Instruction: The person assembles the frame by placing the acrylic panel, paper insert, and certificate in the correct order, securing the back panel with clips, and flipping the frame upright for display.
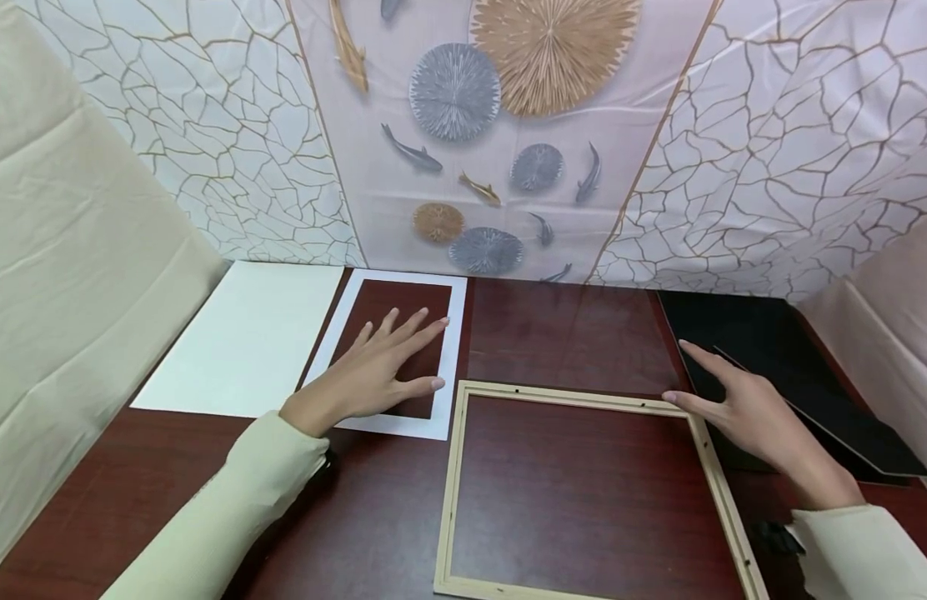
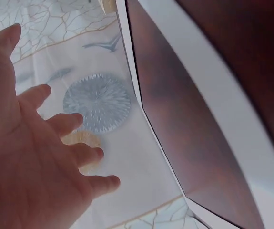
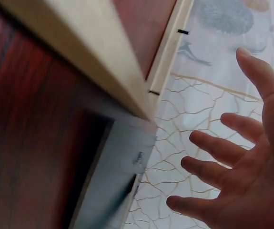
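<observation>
My left hand (image 1: 377,362) hovers with spread fingers over a white mat (image 1: 403,427), a flat border with a rectangular window cut through it. In the left wrist view the same hand (image 2: 36,148) shows its palm, bare of any object. Over at the right, my right hand (image 1: 752,412) is held out with straight fingers, its thumb close to the far right corner of a pale wooden frame (image 1: 452,475). The frame lies flat, with small dark fasteners along its sides. Beneath the right hand's fingers are black boards (image 1: 741,321). Nothing sits in the right palm (image 3: 237,176).
A plain white sheet (image 1: 246,342) lies at the back left of the dark red-brown table (image 1: 343,517). One black board (image 1: 831,425) rests tilted over another. Patterned cloth (image 1: 463,183) hangs behind the table, and pale cloth (image 1: 81,250) stands along the left side.
</observation>
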The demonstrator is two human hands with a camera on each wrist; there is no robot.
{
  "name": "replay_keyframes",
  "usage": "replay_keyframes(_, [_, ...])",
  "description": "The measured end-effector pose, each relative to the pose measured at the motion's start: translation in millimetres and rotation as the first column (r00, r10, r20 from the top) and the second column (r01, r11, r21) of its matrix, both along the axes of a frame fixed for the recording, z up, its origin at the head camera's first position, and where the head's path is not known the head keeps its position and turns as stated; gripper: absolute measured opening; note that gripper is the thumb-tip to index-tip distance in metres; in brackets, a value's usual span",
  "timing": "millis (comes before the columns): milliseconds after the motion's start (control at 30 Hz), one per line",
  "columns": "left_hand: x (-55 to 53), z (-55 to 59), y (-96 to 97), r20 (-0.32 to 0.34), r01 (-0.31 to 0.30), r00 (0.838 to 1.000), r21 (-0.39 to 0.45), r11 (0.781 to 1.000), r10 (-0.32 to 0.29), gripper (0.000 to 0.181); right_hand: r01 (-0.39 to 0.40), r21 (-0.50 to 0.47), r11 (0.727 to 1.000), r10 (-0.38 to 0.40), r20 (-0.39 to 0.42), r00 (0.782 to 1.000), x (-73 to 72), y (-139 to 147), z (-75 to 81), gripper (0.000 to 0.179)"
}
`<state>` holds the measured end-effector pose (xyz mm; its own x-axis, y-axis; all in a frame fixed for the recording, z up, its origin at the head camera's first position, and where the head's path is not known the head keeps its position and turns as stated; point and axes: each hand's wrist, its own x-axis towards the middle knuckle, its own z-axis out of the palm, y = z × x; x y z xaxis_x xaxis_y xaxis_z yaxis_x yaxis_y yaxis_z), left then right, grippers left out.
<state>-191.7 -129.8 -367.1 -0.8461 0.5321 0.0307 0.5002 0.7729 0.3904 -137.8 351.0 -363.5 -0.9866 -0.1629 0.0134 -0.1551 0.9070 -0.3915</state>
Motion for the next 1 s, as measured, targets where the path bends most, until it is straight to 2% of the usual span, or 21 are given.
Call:
replay_keyframes(167, [-15.2,-5.9,14.2,0.056,0.1,0.993,0.04,0.994,-0.102,0.081,0.003,-0.005,1.0,-0.002,0.01,1.0,-8.6,3.1,-5.0,0.09])
replay_keyframes(300, [-24.4,-12.4,22.9,0.146,0.15,0.974,0.156,0.976,-0.173,0.081,0.022,-0.037,0.999,-0.022,0.012,1.0,-14.3,3.0,-7.1,0.091])
replay_keyframes(400, [-29.8,-14.3,28.6,0.199,0.142,0.96,0.257,0.956,-0.196,0.083,0.043,-0.072,0.997,-0.041,0.03,0.999,-18.5,2.4,-6.1,0.092])
replay_keyframes(533, [-36.3,-16.2,34.4,0.238,0.104,0.95,0.372,0.923,-0.203,0.083,0.053,-0.125,0.991,-0.042,0.088,0.995,-23.8,1.6,-4.6,0.092])
replay_keyframes(633, [-39.6,-19.1,38.0,0.286,0.068,0.935,0.437,0.897,-0.21,0.083,0.053,-0.176,0.983,-0.032,0.12,0.992,-27.0,1.8,-4.8,0.091])
replay_keyframes(800, [-41.0,-21.5,45.3,0.35,0.039,0.907,0.485,0.873,-0.235,0.083,0.045,-0.226,0.973,-0.014,0.134,0.991,-30.3,1.7,-6.2,0.086])
replay_keyframes(1000, [-41.7,-23.2,50.2,0.357,0.045,0.897,0.511,0.858,-0.26,0.08,0.036,-0.25,0.967,-0.001,0.137,0.991,-35.3,1.8,-7.9,0.083])
